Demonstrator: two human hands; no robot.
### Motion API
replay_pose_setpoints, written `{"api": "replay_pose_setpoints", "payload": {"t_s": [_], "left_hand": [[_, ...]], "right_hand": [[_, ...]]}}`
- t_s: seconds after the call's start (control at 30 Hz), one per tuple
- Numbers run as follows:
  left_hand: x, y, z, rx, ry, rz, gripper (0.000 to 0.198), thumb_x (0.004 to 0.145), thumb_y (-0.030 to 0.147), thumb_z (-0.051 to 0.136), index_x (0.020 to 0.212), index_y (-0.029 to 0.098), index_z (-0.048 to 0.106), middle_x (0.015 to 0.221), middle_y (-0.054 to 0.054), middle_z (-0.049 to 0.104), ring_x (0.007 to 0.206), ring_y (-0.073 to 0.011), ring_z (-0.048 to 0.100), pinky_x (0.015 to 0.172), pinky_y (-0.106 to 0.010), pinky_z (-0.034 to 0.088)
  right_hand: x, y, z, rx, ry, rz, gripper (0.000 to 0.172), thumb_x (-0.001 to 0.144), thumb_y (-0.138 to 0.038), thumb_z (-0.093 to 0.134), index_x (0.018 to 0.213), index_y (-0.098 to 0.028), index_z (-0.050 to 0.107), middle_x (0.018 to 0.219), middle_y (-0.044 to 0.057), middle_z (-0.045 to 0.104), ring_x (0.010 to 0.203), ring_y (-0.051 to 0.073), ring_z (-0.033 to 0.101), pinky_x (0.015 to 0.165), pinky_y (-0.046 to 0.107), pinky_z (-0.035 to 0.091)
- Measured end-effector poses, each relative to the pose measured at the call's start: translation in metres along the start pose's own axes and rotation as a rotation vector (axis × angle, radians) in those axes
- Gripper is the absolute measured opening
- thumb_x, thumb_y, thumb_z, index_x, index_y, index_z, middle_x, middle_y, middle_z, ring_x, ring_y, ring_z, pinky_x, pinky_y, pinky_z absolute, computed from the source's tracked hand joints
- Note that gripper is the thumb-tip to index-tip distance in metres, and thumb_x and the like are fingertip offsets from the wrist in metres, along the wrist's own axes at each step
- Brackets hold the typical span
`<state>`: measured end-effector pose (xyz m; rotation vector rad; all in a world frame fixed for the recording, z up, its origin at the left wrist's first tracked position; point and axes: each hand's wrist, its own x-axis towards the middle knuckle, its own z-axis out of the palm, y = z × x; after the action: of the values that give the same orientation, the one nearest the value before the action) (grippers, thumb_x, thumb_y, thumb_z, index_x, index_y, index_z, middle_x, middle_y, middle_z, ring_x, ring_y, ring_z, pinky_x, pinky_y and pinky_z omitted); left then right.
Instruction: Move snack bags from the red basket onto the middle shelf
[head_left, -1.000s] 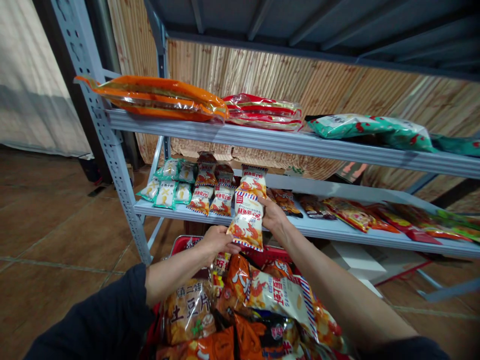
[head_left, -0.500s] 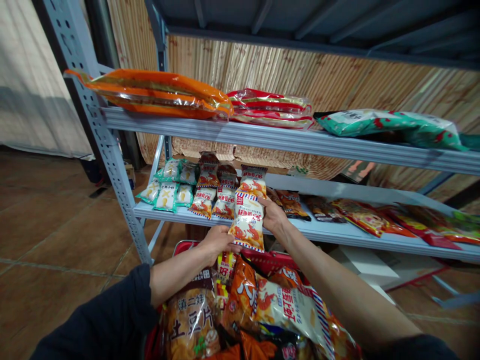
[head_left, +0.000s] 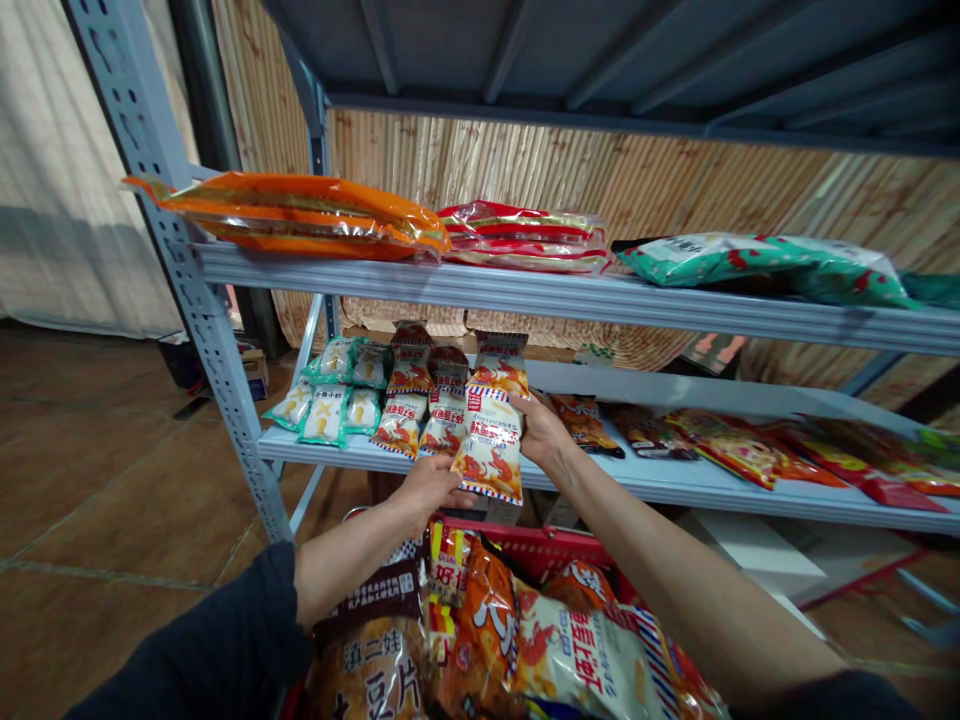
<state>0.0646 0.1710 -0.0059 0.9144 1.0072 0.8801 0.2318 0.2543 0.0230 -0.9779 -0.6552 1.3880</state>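
Note:
Both my hands hold one white-and-orange snack bag [head_left: 491, 447] with a striped edge, over the front of the lower shelf. My left hand [head_left: 431, 484] grips its lower left corner. At its upper right edge, my right hand [head_left: 541, 430] is closed on the bag, fingers partly hidden behind it. A matching bag [head_left: 501, 362] lies just behind it on the shelf. To the left are more of these bags [head_left: 445, 420] and several small green-and-white packets [head_left: 325, 413]. Below my hands stands a red basket [head_left: 536, 540] full of snack bags, among them a large potato chip bag [head_left: 375, 660].
Brown and red snack bags [head_left: 724, 445] lie along the lower shelf [head_left: 622, 465] to the right. Above, the upper shelf [head_left: 525, 288] carries orange [head_left: 292, 215], red [head_left: 525, 235] and green [head_left: 757, 265] packages. A blue metal upright [head_left: 187, 290] stands at the left.
The view has tilted slightly, so the shelves sit a little lower in the picture. Both hands still hold the same bag, which has hardly moved against the shelf.

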Motion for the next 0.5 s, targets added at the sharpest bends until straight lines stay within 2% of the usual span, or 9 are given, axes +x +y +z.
{"api": "replay_pose_setpoints", "payload": {"t_s": [0.23,0.37,0.5], "left_hand": [[0.014,0.011,-0.002,0.032,0.014,0.053,0.005,0.075,0.009,0.055,0.078,0.009,0.058,0.073,-0.007,0.065,0.058,-0.0110,0.063,0.057,-0.021,0.052],[0.030,0.019,-0.003,-0.046,0.043,0.128,0.003,0.076,0.009,0.056,0.078,0.009,0.058,0.073,-0.006,0.065,0.059,-0.0111,0.063,0.062,-0.022,0.052],[0.049,0.027,-0.004,-0.113,0.083,0.198,0.006,0.075,0.004,0.054,0.075,0.009,0.058,0.072,-0.005,0.065,0.057,-0.0095,0.062,0.064,-0.022,0.052]], "right_hand": [[0.015,-0.019,0.006,-0.014,0.059,-0.051,0.013,0.079,-0.007,0.047,0.077,-0.019,0.053,0.058,0.000,0.066,0.050,0.015,0.061,0.064,0.037,0.053],[0.041,-0.025,0.014,-0.038,0.075,0.026,0.013,0.080,-0.008,0.046,0.074,-0.016,0.053,0.051,0.001,0.063,0.046,0.016,0.059,0.063,0.037,0.053],[0.072,-0.024,0.029,-0.031,0.016,0.005,0.007,0.078,-0.011,0.050,0.080,-0.017,0.053,0.054,0.001,0.064,0.049,0.017,0.060,0.063,0.039,0.053]]}}
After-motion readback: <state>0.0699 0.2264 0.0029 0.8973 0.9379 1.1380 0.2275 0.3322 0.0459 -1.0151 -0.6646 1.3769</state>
